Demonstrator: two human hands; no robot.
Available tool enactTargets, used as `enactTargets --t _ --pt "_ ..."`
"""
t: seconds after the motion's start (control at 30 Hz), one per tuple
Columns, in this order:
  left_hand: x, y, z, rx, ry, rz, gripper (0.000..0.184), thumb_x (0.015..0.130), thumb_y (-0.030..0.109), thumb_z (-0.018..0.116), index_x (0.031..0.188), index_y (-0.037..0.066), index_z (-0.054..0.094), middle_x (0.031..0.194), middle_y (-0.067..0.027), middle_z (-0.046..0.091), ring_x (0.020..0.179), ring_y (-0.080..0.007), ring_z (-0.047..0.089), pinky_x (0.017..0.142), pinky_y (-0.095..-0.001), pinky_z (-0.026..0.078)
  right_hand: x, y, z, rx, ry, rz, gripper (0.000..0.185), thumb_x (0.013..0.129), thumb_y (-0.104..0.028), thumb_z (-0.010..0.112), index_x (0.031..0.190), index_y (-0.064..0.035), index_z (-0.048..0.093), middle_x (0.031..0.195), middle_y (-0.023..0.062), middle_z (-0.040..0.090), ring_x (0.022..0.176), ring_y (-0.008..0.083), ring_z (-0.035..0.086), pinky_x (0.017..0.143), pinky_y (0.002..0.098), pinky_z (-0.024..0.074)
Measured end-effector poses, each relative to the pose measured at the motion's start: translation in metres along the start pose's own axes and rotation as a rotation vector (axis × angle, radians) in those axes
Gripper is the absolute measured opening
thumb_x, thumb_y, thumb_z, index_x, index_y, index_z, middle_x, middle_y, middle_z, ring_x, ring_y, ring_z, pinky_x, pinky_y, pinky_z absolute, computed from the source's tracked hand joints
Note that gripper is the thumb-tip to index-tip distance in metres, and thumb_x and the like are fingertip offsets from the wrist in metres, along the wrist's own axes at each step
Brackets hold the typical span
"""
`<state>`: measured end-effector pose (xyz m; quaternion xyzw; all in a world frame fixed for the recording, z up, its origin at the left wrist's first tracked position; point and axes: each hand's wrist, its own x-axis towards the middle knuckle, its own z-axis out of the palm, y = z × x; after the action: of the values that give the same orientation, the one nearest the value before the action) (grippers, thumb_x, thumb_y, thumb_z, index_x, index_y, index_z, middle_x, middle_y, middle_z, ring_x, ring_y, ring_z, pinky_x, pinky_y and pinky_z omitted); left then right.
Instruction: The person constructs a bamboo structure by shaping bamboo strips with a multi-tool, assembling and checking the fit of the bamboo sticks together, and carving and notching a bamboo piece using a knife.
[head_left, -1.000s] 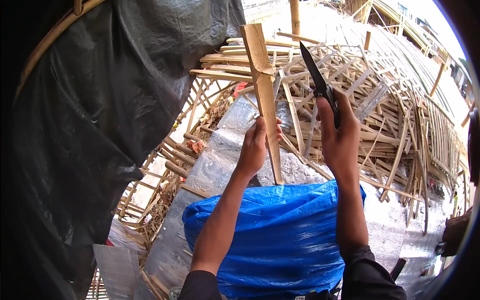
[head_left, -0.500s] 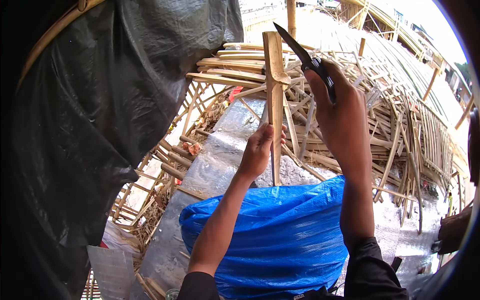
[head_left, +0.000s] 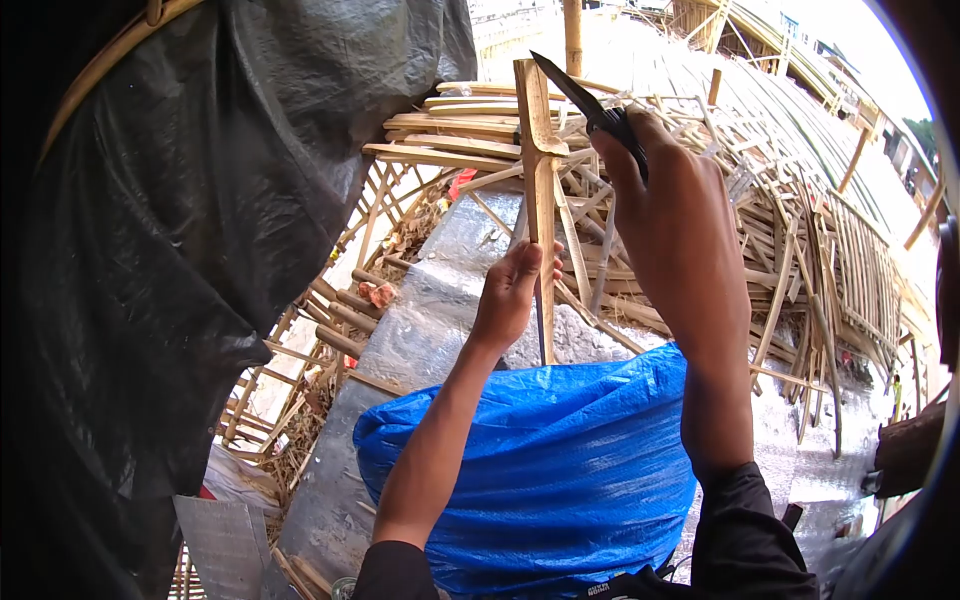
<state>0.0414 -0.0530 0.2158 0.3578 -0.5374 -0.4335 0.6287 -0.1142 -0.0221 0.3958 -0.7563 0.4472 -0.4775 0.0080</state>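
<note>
An upright split bamboo piece (head_left: 540, 190) has a ridge-like node in its upper part, and its lower end is at the edge of the blue tarp (head_left: 560, 470). My left hand (head_left: 508, 295) grips this bamboo below its middle, thumb on the near side and fingertips showing at the right edge. A black folding knife (head_left: 622, 132) is in my closed right hand (head_left: 680, 220), higher and to the right. Its blade slants up and left, with the tip close to the top of the bamboo; whether they touch I cannot tell.
Piled bamboo strips (head_left: 640, 290) lie beyond my hands, with a slatted bamboo panel (head_left: 868, 270) at the right. Black plastic sheeting (head_left: 180, 250) hangs at the left. Silvery sheeting (head_left: 400, 330) covers the ground, and a bamboo post (head_left: 573, 40) stands behind.
My right hand has moved left with the knife, its blade now tilted further left, near the bamboo's top. The bamboo has turned from leaning to nearly upright, still in my left hand.
</note>
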Motion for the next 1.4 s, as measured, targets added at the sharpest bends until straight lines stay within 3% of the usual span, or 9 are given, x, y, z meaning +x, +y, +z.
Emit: enactTargets --t 0.53,0.57,0.67,0.7,0.83,0.97,1.0,1.1,1.4 --pt "0.004 -0.012 -0.003 0.005 0.014 0.050 0.045 0.104 0.039 0.047 0.116 -0.001 0.062 0.093 -0.0061 0.065 0.086 -0.0115 0.062 0.082 -0.0265 0.051 0.059 -0.005 -0.051 -0.525 -0.151 -0.434 0.029 0.094 -0.028 0.063 0.095 0.0004 0.067 0.075 0.0180 0.064 0.070 0.0332 0.065 0.064 0.0424 0.0493" --pt "0.005 -0.013 -0.003 0.020 0.020 0.055 0.048 0.103 0.042 0.046 0.118 -0.002 0.061 0.094 -0.0070 0.064 0.088 -0.0127 0.063 0.083 -0.0270 0.051 0.057 -0.008 -0.057 -0.414 -0.125 -0.456 0.025 0.095 -0.028 0.062 0.091 -0.0031 0.065 0.071 0.0089 0.061 0.061 0.0213 0.060 0.056 0.0320 0.0488" --pt "0.007 -0.014 -0.003 0.052 0.006 0.045 0.048 0.103 0.042 0.047 0.119 -0.001 0.061 0.094 -0.0066 0.064 0.087 -0.0120 0.062 0.083 -0.0269 0.051 0.034 -0.025 -0.055 -0.380 0.224 -0.660 0.023 0.096 -0.025 0.058 0.085 -0.0055 0.062 0.067 0.0020 0.055 0.054 0.0121 0.055 0.054 0.0253 0.0518" --pt "0.007 -0.014 -0.001 0.035 0.025 0.029 0.046 0.103 0.042 0.048 0.117 0.000 0.062 0.094 -0.0058 0.065 0.088 -0.0122 0.063 0.084 -0.0274 0.052 0.042 -0.018 -0.058 -0.433 0.136 -0.730 0.024 0.097 -0.026 0.058 0.086 -0.0059 0.063 0.068 0.0034 0.055 0.056 0.0135 0.055 0.058 0.0274 0.0528" --pt "0.007 -0.015 0.002 0.077 0.052 0.101 0.047 0.103 0.042 0.048 0.116 -0.001 0.064 0.088 -0.0035 0.065 0.081 -0.0082 0.060 0.075 -0.0249 0.050 0.046 -0.025 -0.062 -0.642 -0.123 -0.634 0.024 0.097 -0.027 0.058 0.091 -0.0054 0.065 0.074 0.0088 0.058 0.064 0.0193 0.057 0.065 0.0342 0.0526" --pt "-0.015 -0.026 0.012 0.467 -0.041 0.041 0.051 0.103 0.045 0.048 0.091 -0.001 0.069 0.070 -0.0069 0.059 0.066 -0.0146 0.054 0.063 -0.0329 0.044 0.078 0.024 -0.027 -0.648 -0.331 -0.476 0.026 0.093 -0.027 0.063 0.088 -0.0014 0.062 0.075 0.0165 0.062 0.070 0.0322 0.065 0.063 0.0419 0.0513" --pt "-0.020 -0.023 0.019 0.504 -0.016 -0.054 0.052 0.103 0.045 0.048 0.090 -0.001 0.069 0.071 -0.0083 0.061 0.066 -0.0157 0.056 0.064 -0.0338 0.045 0.072 0.044 -0.019 -0.541 -0.185 -0.658 0.026 0.093 -0.026 0.062 0.085 -0.0024 0.058 0.076 0.0158 0.060 0.069 0.0320 0.064 0.062 0.0410 0.0526" --pt "-0.008 -0.025 0.025 0.402 0.008 0.042 0.049 0.102 0.043 0.050 0.094 -0.001 0.071 0.079 -0.0131 0.068 0.073 -0.0188 0.064 0.067 -0.0344 0.048 0.052 0.048 -0.015 -0.569 -0.198 -0.476 0.030 0.096 -0.030 0.060 0.085 -0.0020 0.059 0.075 0.0158 0.060 0.067 0.0330 0.063 0.064 0.0407 0.0517" --pt "0.034 0.037 0.014 0.610 0.127 0.297 0.041 0.104 0.036 0.048 0.108 0.001 0.070 0.090 -0.0095 0.072 0.087 -0.0146 0.067 0.077 -0.0298 0.050 0.053 -0.026 -0.087 -0.612 -0.148 -0.178 0.032 0.101 -0.033 0.053 0.092 -0.0048 0.065 0.072 0.0061 0.055 0.057 0.0146 0.049 0.058 0.0305 0.0463"
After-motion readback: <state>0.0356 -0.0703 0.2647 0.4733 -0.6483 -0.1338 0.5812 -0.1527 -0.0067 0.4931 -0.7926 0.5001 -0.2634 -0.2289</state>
